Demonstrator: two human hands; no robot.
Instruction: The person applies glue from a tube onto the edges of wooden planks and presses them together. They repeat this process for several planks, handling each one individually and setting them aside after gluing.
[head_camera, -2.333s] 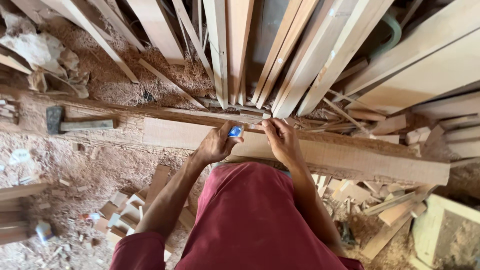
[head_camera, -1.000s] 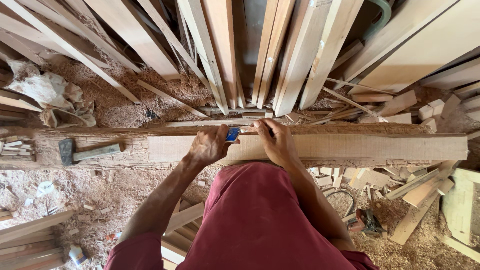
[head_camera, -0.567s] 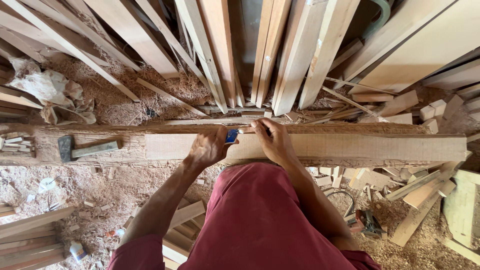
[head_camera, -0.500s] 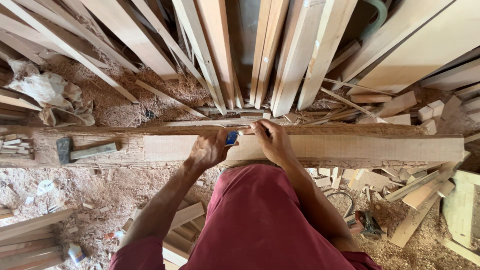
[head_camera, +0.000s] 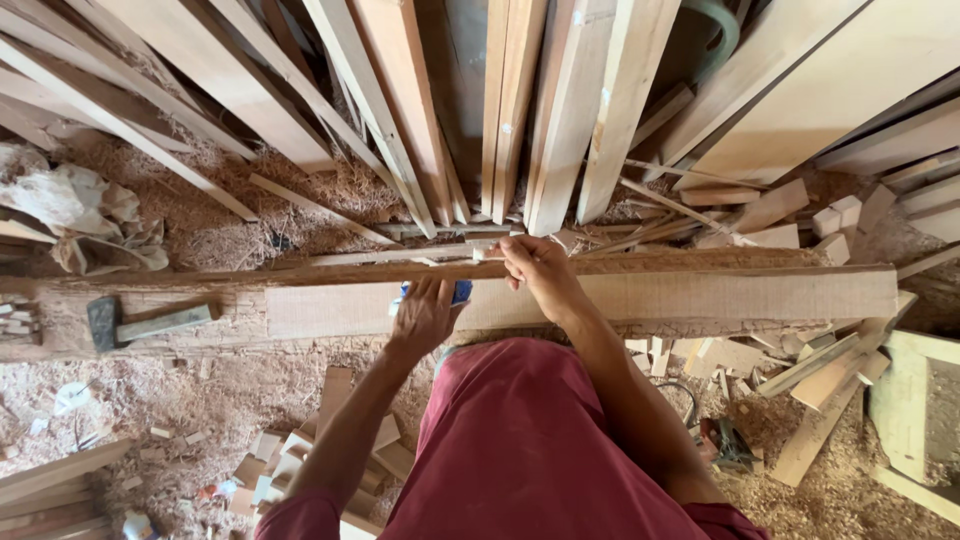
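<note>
On the bench (head_camera: 60, 310), amid sawdust, a long pale board (head_camera: 700, 298) lies flat, running left to right in front of the person, its near edge just above the red shirt (head_camera: 520, 440). The left hand (head_camera: 425, 318) rests palm down on the board, fingers close together, covering most of a small blue object (head_camera: 462, 291) that pokes out beside the knuckles; what that object is cannot be told. The right hand (head_camera: 540, 272) sits at the board's far edge, fingertips pinched on a short pale thing (head_camera: 487, 254), perhaps a pencil or a wood scrap, held against a thin strip (head_camera: 400, 256) that runs along the back.

The board looks stiff and fairly heavy, rough-sawn and not slippery; it would probably lift best with 2 hands set well apart along its long edges, with care for splinters. The blue object seems light enough for 1 hand.

A hammer (head_camera: 150, 322) lies on the bench well to the left. Planks (head_camera: 520, 110) lean upright behind the bench, offcuts (head_camera: 800, 215) lie to the right, small blocks (head_camera: 290, 450) are scattered on the floor, and a crumpled cloth (head_camera: 80, 215) lies at the far left.
</note>
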